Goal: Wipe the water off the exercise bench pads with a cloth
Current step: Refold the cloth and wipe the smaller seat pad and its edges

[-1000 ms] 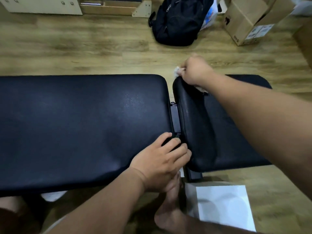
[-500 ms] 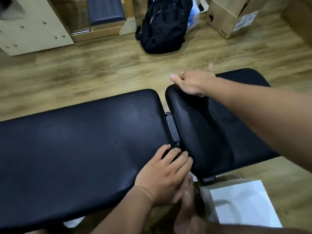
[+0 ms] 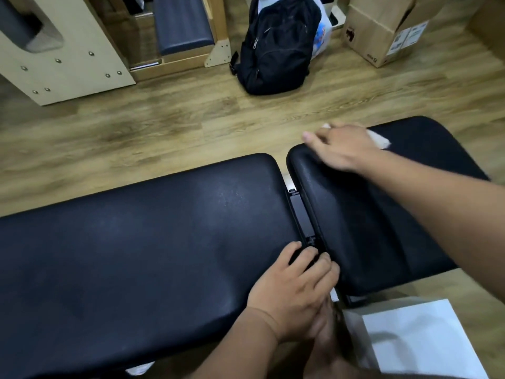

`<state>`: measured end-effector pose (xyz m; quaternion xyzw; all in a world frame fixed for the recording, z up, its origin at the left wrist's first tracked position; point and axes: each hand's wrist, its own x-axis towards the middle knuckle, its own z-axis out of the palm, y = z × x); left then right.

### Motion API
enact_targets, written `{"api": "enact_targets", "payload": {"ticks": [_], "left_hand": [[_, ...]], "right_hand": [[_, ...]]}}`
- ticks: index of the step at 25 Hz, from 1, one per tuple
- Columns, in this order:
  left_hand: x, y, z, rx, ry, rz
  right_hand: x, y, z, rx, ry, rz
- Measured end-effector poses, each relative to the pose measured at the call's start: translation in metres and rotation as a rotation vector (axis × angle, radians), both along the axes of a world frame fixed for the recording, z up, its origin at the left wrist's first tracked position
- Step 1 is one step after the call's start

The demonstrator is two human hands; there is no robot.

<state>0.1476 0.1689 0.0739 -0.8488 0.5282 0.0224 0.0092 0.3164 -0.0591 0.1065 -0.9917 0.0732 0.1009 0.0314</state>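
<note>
The left hand [image 3: 295, 294] is broad, with short rounded nails; the forearm [image 3: 246, 348] behind it is bare; the right hand [image 3: 341, 147] is blurred, its forearm likewise bare; a bare foot [image 3: 325, 340] shows just below the left hand.

Home gym room, padded exercise bench [image 3: 142, 242], wood-plank floor [image 3: 164, 127], backpack [image 3: 276, 47]
</note>
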Motion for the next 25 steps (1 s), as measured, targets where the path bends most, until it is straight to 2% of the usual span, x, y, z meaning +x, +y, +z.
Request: {"api": "enact_targets", "payload": {"ticks": [2, 4, 6, 9, 12, 13, 15, 16, 18, 20, 22, 23, 25], "left_hand": [[-0.001, 0.0, 0.002, 0.001, 0.018, 0.006], [0.0, 0.001, 0.002, -0.006, 0.025, 0.008], [0.0, 0.0, 0.0, -0.024, 0.019, 0.008], [0.0, 0.0, -0.001, -0.019, 0.003, 0.01], [-0.001, 0.001, -0.001, -0.024, -0.003, 0.01], [-0.001, 0.002, -0.001, -0.023, -0.011, 0.005], [-0.001, 0.002, -0.001, -0.017, -0.017, 0.005], [-0.001, 0.002, -0.001, -0.025, -0.023, 0.011], [-0.001, 0.001, -0.002, -0.063, -0.032, 0.012], [0.001, 0.002, -0.004, -0.096, -0.045, 0.005], [0.001, 0.004, -0.007, -0.119, -0.064, -0.015], [0.001, 0.004, -0.009, -0.124, -0.07, -0.023], [0.0, 0.003, -0.012, -0.132, -0.09, -0.041]], "right_hand": [[-0.005, 0.027, -0.001, 0.037, -0.013, 0.085], [-0.006, 0.004, -0.002, 0.064, -0.013, 0.106], [-0.008, -0.049, -0.005, 0.04, 0.032, -0.035], [-0.005, -0.137, -0.001, -0.034, 0.14, -0.378], [0.008, -0.149, 0.008, 0.007, 0.166, -0.532], [0.009, -0.129, 0.008, -0.001, 0.143, -0.486], [0.003, -0.078, -0.003, -0.072, -0.005, -0.221], [-0.003, -0.054, -0.004, -0.057, -0.056, -0.084], [-0.016, -0.044, 0.001, 0.023, -0.08, 0.032], [-0.01, -0.087, 0.005, 0.014, -0.016, -0.108], [-0.013, -0.14, 0.011, 0.046, 0.051, -0.434], [-0.022, -0.161, 0.012, 0.11, 0.057, -0.584], [-0.049, -0.18, 0.008, 0.252, 0.025, -0.718]]}}
